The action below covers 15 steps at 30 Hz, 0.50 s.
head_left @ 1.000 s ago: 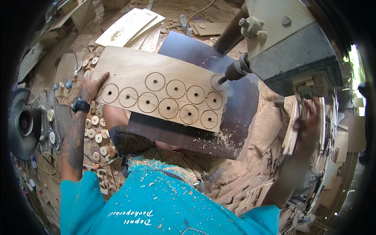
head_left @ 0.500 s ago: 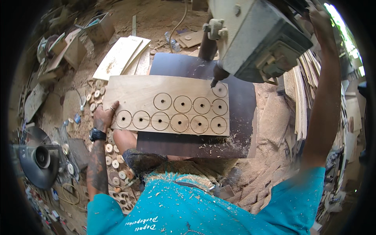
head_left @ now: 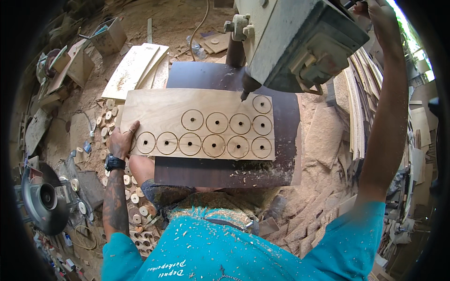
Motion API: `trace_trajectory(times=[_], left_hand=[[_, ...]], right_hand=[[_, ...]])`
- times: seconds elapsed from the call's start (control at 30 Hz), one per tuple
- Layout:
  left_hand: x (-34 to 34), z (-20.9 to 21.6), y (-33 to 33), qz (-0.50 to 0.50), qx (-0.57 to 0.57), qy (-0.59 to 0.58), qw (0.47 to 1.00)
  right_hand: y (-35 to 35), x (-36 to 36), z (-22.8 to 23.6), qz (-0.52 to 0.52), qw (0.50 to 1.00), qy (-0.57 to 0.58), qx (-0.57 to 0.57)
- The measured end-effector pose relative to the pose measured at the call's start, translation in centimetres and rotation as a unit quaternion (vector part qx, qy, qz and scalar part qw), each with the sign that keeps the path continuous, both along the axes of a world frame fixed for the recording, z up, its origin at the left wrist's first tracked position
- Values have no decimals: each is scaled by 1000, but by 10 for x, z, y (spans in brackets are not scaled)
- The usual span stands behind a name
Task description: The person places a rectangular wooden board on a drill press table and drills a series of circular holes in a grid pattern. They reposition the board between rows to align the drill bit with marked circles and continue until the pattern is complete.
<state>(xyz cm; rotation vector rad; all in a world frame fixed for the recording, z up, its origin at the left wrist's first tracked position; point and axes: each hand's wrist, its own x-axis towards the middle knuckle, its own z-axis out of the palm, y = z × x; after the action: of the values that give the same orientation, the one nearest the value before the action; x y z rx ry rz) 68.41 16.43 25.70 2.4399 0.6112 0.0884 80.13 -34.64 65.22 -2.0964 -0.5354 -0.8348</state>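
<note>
A pale wooden board (head_left: 157,110) lies flat on the dark table (head_left: 187,173) of a drill press (head_left: 286,51). Several round grooves with dark centre holes are cut into it, two rows along the near side and one circle at the far right corner. My left hand (head_left: 123,139) grips the board's left end, thumb on top, the other fingers mostly hidden. Just left of the far corner circle, the drill chuck (head_left: 251,84) hangs with its bit over uncut wood. Up at the far right, my right hand (head_left: 380,14) is closed round a dark handle of the press, partly cut off.
Loose wooden discs (head_left: 135,198) lie on the ground at the left. Pale panels (head_left: 129,72) rest behind the table, and thin boards (head_left: 358,107) stand stacked at the right. A round fan-like machine (head_left: 47,196) sits at far left. Sawdust covers the floor.
The board has slid right under the drill, so the bit now stands over bare wood left of the far corner circle. The view has shifted slightly. Both hands keep their holds.
</note>
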Motion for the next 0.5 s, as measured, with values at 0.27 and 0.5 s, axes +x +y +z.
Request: trace_trajectory(times=[0.27, 0.5], left_hand=[[-1, -1, 5, 2, 17, 4, 1000], [-2, 2, 2, -6, 10, -8, 1000]], right_hand=[[-6, 1, 0, -108, 993, -31, -44], [-17, 0, -6, -50, 973, -183, -135]])
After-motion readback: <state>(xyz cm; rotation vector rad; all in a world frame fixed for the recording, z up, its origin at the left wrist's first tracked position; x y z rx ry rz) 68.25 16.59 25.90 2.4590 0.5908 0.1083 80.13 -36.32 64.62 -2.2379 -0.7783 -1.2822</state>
